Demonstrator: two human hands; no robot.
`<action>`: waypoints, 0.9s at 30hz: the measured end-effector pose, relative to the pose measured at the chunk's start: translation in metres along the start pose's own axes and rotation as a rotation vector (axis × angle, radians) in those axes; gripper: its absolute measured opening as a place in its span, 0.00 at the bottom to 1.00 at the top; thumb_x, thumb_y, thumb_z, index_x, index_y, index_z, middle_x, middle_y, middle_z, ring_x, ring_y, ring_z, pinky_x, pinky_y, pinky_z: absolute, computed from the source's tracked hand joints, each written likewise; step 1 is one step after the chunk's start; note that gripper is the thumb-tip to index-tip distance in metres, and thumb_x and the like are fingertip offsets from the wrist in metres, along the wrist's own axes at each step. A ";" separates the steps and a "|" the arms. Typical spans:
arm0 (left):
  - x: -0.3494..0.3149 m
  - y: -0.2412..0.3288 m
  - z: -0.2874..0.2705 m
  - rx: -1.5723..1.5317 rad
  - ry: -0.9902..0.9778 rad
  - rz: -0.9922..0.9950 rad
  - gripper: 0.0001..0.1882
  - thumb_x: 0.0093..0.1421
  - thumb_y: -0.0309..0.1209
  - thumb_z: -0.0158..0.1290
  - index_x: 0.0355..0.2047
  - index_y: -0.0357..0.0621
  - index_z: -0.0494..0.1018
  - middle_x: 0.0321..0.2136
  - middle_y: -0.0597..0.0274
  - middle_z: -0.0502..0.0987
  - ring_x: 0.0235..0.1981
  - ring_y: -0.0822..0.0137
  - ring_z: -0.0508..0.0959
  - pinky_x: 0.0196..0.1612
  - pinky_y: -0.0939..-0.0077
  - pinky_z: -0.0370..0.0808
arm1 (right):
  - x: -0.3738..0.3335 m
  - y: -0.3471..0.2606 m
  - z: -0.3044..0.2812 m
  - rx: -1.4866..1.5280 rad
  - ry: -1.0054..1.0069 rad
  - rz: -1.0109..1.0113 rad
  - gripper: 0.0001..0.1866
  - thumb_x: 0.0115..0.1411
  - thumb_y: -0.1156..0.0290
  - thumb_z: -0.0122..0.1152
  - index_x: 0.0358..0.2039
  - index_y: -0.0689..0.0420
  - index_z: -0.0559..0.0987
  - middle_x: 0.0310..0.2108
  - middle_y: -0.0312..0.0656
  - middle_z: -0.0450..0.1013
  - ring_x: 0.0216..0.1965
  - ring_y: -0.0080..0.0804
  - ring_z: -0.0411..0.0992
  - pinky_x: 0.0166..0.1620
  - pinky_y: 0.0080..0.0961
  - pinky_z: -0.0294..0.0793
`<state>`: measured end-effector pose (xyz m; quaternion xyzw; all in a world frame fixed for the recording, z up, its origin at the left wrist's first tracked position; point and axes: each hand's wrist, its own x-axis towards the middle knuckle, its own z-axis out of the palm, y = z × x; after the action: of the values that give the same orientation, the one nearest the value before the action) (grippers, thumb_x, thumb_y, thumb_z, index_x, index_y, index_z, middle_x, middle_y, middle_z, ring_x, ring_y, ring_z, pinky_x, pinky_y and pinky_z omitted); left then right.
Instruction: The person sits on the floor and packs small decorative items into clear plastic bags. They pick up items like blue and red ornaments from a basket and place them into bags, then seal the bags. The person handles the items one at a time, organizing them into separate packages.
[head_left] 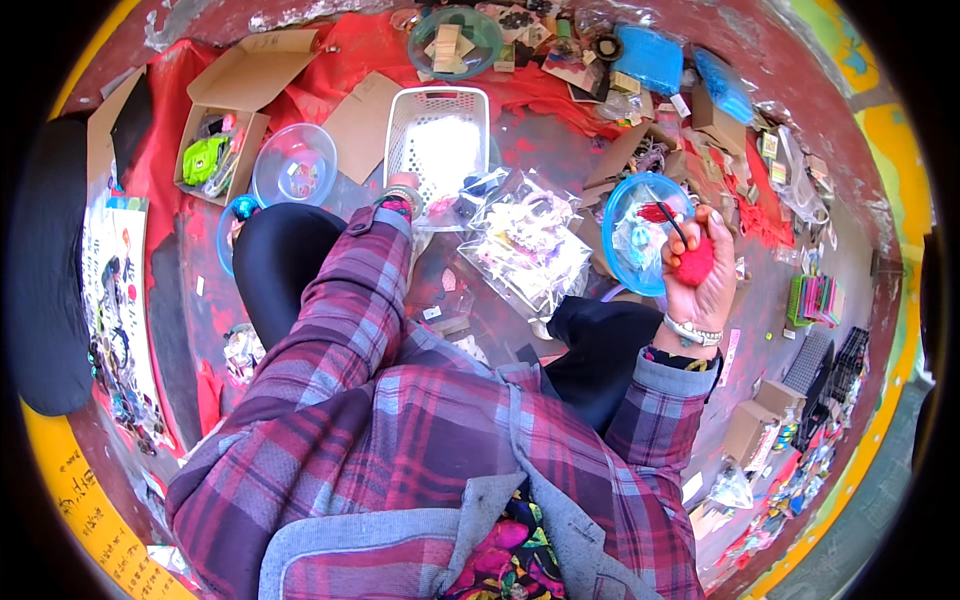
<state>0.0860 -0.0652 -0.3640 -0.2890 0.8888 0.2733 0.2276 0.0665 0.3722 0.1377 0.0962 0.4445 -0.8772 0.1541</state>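
In my right hand point(705, 285) is a red fuzzy ball point(695, 260) with a thin dark strip at its top; the fingers are closed round it. That hand is raised over the right edge of a round blue plastic basin point(610, 235), in which small pale and red items lie. My left hand point(404, 181) reaches forward to the near left corner of a white perforated basket point(397, 125). Its fingers are mostly hidden, so its grip does not show. Between the two hands lies a clear plastic bag point(530, 240) full of small pale items.
To the left stand a clear round tub point(270, 165) and an open cardboard box point(190, 180) of small goods. A green-tinted basin point(425, 35) is at the back. Cardboard boxes point(745, 430), blue packs point(648, 60) and a green and pink rack point(815, 300) crowd the right side.
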 end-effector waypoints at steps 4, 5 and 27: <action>-0.071 0.104 -0.008 -0.348 -0.195 -0.236 0.24 0.56 0.45 0.46 0.41 0.35 0.70 0.32 0.50 0.71 0.32 0.60 0.72 0.36 0.69 0.71 | 0.008 0.006 0.001 -0.085 0.051 -0.009 0.10 0.57 0.64 0.54 0.31 0.57 0.69 0.18 0.33 0.61 0.19 0.21 0.61 0.21 0.14 0.61; -0.109 0.129 -0.038 -0.512 -0.209 -0.307 0.25 0.55 0.47 0.50 0.40 0.34 0.70 0.27 0.51 0.72 0.26 0.62 0.73 0.31 0.71 0.72 | 0.007 0.006 0.003 -0.092 0.055 -0.014 0.10 0.57 0.64 0.54 0.31 0.57 0.69 0.18 0.33 0.61 0.19 0.21 0.61 0.21 0.14 0.61; -0.127 0.111 -0.057 -1.732 -0.672 -0.214 0.14 0.57 0.22 0.45 0.44 0.27 0.64 0.39 0.45 0.73 0.40 0.51 0.75 0.43 0.56 0.73 | 0.007 -0.001 -0.012 -0.070 0.002 0.047 0.09 0.58 0.67 0.52 0.31 0.60 0.70 0.19 0.36 0.65 0.21 0.26 0.64 0.22 0.17 0.64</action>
<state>0.0933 0.0246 -0.2107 -0.3440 0.2315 0.8873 0.2018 0.0602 0.3810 0.1298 0.1021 0.4728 -0.8570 0.1777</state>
